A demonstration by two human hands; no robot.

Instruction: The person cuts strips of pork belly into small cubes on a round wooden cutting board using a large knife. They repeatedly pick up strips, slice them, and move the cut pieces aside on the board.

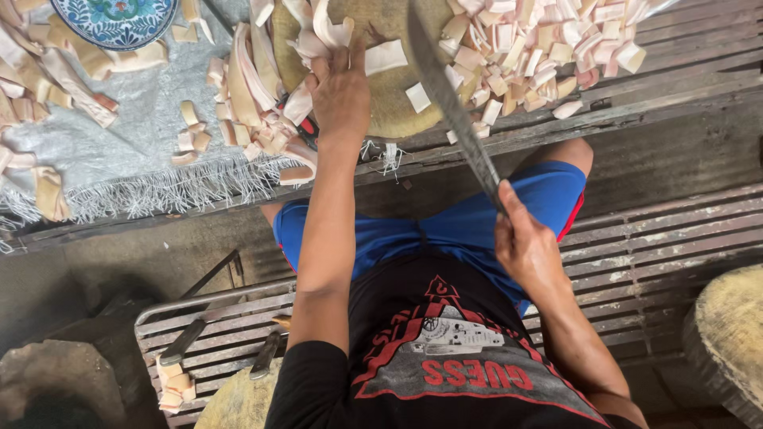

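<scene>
Left hand (340,94) is up on the round wooden chopping block (389,103), fingers curled down over a bunch of pale meat strips (318,32); the fingertips are buried in the strips, so how tightly they pinch is hard to tell, though it looks like a loose press. Right hand (524,246) sits low, close to the body, fist wrapped fully around the handle of a long cleaver-like blade (449,103); the handle itself is completely swallowed by the grip. The blade runs up and away from that hand, its tip cut off by the top edge of the view, crossing the block just right of the left hand. Beyond the blade, a heap of small cut cubes (540,40) spills over the slatted counter (683,71). Left of the left hand, longer uncut strips (246,87) lie piled on a grey fringed cloth (135,135), and a blue patterned plate (115,20) shows only its lower half. Down by the left elbow, two knives (187,338) rest on a metal rack, partly hidden behind the arm. Blue shorts (469,222) fill the gap between both hands.
</scene>
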